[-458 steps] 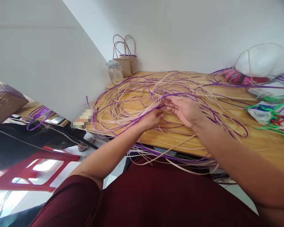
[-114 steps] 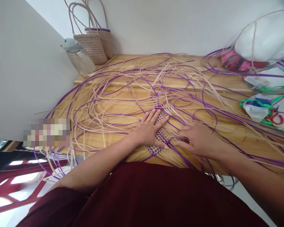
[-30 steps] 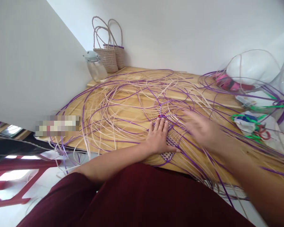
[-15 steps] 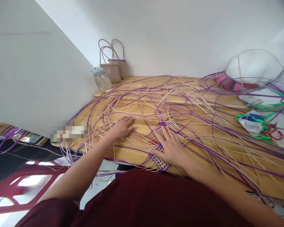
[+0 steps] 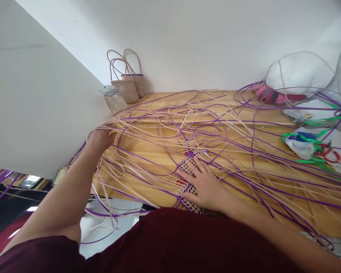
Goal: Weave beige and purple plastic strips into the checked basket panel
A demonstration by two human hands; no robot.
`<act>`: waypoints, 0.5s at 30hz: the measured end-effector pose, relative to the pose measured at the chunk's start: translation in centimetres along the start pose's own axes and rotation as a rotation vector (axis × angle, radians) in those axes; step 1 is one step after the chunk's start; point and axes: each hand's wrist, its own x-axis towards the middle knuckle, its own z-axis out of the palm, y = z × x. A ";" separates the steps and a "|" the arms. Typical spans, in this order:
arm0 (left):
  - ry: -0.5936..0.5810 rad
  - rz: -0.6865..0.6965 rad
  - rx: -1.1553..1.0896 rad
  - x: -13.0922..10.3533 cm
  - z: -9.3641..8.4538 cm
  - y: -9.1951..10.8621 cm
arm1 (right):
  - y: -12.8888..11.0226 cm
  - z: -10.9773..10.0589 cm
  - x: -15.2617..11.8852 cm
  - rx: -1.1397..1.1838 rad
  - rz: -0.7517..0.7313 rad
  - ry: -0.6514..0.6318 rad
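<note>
A narrow woven piece (image 5: 191,189) in purple and cream checks lies on the wooden table, with long loose strands fanning out from both sides. My right hand (image 5: 206,185) rests flat over it, fingers spread, pressing it down and covering part of the weave. Small red patches show beside the fingers. Far out on the left, my left hand (image 5: 100,139) is curled around a bunch of pale strands (image 5: 136,127), drawn together there. Its fingertips are mostly hidden.
Two small woven baskets (image 5: 127,89) and a lidded clear jar (image 5: 113,100) stand at the back left by the wall. On the right lie a white bundle (image 5: 301,74), plastic bags with green ties (image 5: 304,142) and red-handled scissors (image 5: 328,153). A grey partition (image 5: 39,94) borders the left.
My left hand has moved left and away from me, pulling pale strands with it. My right hand stays on the woven piece. The view has shifted slightly.
</note>
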 end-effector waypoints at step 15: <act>-0.637 -0.236 -0.062 3.2 -4.7 -4.5 | 1.1 0.0 1.0 0.030 -0.058 0.038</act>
